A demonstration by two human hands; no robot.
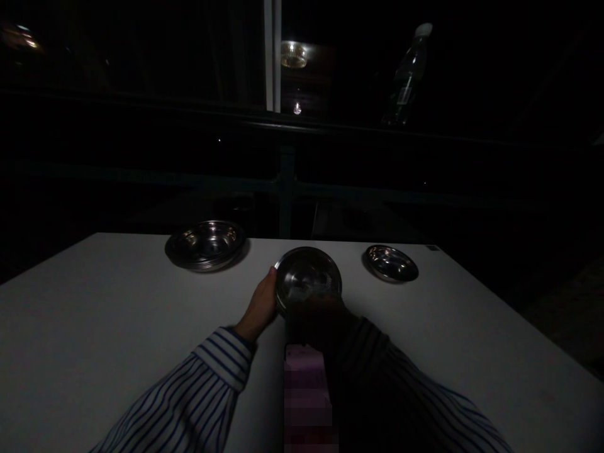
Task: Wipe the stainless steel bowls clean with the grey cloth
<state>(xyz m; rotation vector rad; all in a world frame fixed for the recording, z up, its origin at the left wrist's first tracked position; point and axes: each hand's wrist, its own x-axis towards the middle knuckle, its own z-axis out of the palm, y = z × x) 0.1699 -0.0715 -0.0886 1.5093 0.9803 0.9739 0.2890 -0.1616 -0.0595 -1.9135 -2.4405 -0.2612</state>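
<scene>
A round steel bowl (307, 277) is tilted up toward me at the middle of the white table (94, 327). My left hand (261, 306) grips its left rim, fingers closed round the edge. My right hand (315, 319) lies in deep shadow at the bowl's lower edge, touching or inside it; its fingers do not show clearly. Both arms wear blue-and-white striped sleeves.
A stack of steel bowls (206, 244) sits at the table's far left. A single steel dish (390, 262) rests at the far right. A pink object (306, 390) lies between my forearms. Beyond the table are a dark railing and a plastic bottle (408, 74).
</scene>
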